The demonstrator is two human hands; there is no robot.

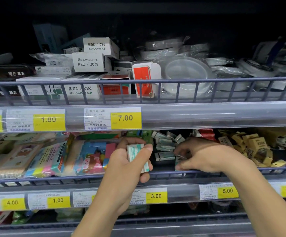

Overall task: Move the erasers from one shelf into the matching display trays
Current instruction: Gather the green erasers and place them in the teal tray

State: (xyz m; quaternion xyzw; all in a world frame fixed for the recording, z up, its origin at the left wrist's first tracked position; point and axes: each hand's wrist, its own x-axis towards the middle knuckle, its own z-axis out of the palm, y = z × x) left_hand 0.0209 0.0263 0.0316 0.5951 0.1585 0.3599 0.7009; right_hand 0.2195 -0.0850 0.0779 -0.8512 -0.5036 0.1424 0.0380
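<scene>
- Erasers (164, 147): small white-and-teal sleeved blocks, loose heap in middle shelf, between colourful packs on left and yellow-boxed pile on right.
- Left hand (126, 161) grips a small stack of erasers (137, 154), thumb across the front face, fingers curled behind; stack held just in front of the shelf rail.
- Right hand (202, 156) reaches over the wire rail (207, 170) into the heap, fingers curled down onto loose erasers; looks like pinching one, but fingertips partly hidden so cannot tell for sure.
- Handling guess: light, stiff little bricks; paper sleeves probably smooth, so a stack can shear and slide apart if squeezed only at ends.
- Best hold, judged: pinch across the long flat faces, thumb on one side and fingers opposite, as the left hand does; keep the stack squared.
- Not fragile; a drop likely harmless, but pieces could slip through the rail gaps or into the neighbouring section.
- Yellow-boxed erasers (253, 144) at right are a different kind, jumbled, touching the white heap's edge; mixing risk when grabbing blind.
- Colourful eraser packs (87, 154) at left lie flat, larger, wrapped in film.
- Price tags (156, 195) on the rail below; upper shelf holds staple boxes (90, 62) and tape rolls (186, 72), not part of the job.
- Display trays not clearly identifiable from here.
</scene>
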